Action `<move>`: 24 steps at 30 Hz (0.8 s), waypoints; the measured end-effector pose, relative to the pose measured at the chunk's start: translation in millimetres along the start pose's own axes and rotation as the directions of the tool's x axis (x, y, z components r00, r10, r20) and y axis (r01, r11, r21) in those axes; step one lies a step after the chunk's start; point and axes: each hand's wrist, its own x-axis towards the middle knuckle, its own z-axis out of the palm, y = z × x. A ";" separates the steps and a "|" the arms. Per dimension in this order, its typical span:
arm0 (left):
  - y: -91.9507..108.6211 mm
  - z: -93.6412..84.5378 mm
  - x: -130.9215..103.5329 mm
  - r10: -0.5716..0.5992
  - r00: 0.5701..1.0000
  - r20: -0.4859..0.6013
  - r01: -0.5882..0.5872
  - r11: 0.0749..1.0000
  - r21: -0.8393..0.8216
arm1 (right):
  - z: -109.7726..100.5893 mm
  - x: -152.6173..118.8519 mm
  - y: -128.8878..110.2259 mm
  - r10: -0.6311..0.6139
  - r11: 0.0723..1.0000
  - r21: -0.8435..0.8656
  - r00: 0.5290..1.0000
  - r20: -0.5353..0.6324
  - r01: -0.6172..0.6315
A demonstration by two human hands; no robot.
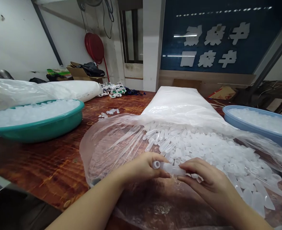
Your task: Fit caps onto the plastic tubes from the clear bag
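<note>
On the tabletop [47,169], I see one basin [59,124] at left and another basin [258,124] at right; between them lies the bag [176,102], with pieces [203,147] at its near end.

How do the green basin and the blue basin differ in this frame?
The green basin is at the left of the view, while the blue basin is at the right. The green basin has a clear plastic-wrapped bundle over its far side; the blue basin has none over it. Both hold heaps of whitish translucent pieces.
</note>
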 end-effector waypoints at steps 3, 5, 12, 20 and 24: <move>-1.9 3.2 1.8 0.033 0.999 -0.011 -0.032 0.998 0.048 | 4.3 3.7 -4.4 0.336 0.941 0.005 0.939 0.079 -0.337; -2.1 6.1 4.7 0.041 0.997 -0.072 -0.033 0.993 0.112 | 6.1 4.6 -4.4 0.459 0.885 0.028 0.882 0.106 -0.464; -8.6 5.7 7.3 0.149 0.962 -0.227 -0.107 0.976 0.188 | 11.5 2.3 1.6 0.280 0.950 0.127 0.958 0.060 -0.285; -13.5 5.9 6.8 0.325 0.904 -0.279 -0.241 0.924 0.296 | 18.8 -2.2 1.8 0.265 0.939 0.232 0.964 -0.018 -0.254; -18.8 10.5 4.8 0.491 0.845 -0.214 -0.361 0.818 0.448 | 20.6 -1.2 -1.0 0.390 0.845 0.405 0.920 -0.021 -0.349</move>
